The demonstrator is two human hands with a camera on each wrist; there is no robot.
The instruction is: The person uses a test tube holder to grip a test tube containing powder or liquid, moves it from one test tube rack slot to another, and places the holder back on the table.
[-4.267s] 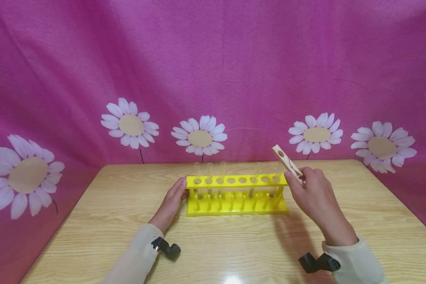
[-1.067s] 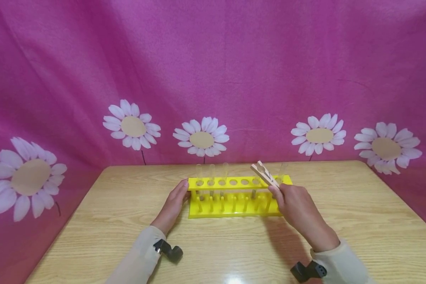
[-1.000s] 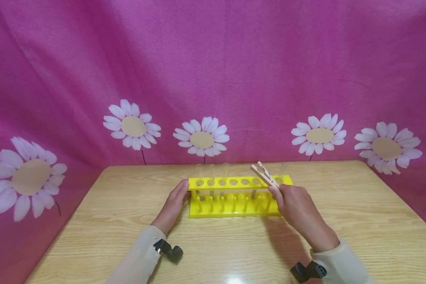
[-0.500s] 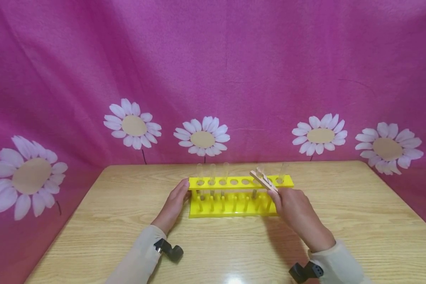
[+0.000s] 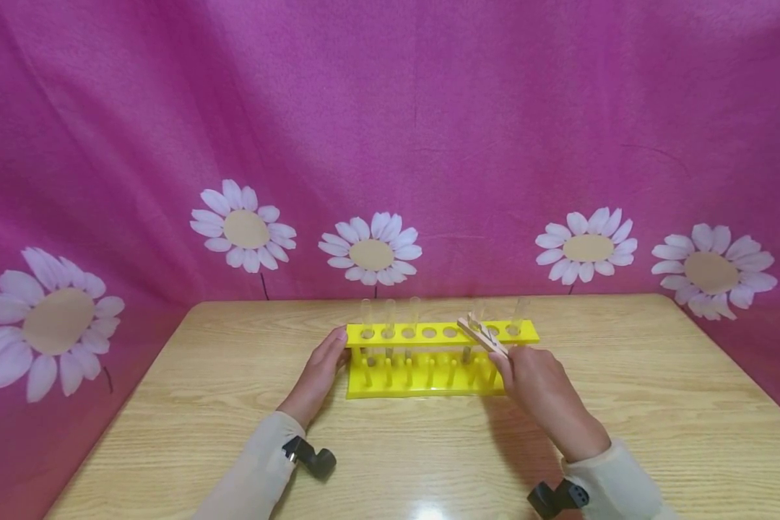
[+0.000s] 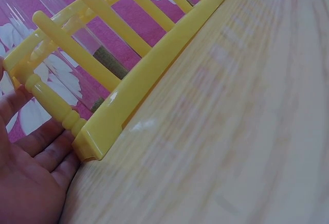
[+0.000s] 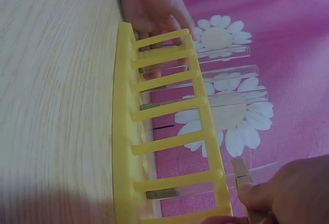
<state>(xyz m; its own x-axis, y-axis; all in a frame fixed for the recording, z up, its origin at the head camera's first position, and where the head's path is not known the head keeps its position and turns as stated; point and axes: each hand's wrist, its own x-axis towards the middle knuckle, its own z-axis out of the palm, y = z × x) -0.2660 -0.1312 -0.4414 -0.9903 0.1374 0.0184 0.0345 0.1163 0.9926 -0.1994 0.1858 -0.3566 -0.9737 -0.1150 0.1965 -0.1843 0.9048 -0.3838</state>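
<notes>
A yellow test tube rack [image 5: 429, 390] stands on the table. My left hand [image 5: 315, 375] holds its left end, fingers [image 6: 49, 144] around the end post. Curled fingers of my right hand [image 5: 546, 390] grip a wooden test tube clamp [image 5: 483, 336], which slants up and left over the rack's right half. The clamp's spread jaws overlap a clear test tube [image 5: 479, 309] standing in the rack; in the right wrist view, the clamp [image 7: 240, 170] crosses the tube near its upper part. Dark material [image 7: 163, 193] fills the bottom of that tube.
Three more tubes, one of them a clear tube [image 5: 391, 314], stand in the rack's left holes. Another tube [image 5: 518, 312] leans slightly in the rightmost hole. Bare wooden table [image 5: 396, 455] lies in front, and a pink flowered cloth [image 5: 468, 144] hangs behind.
From the rack's right end, the right hand has moved left with the clamp. Over the last second the clamp has sunk lower along the tube. The left hand stays on the rack.
</notes>
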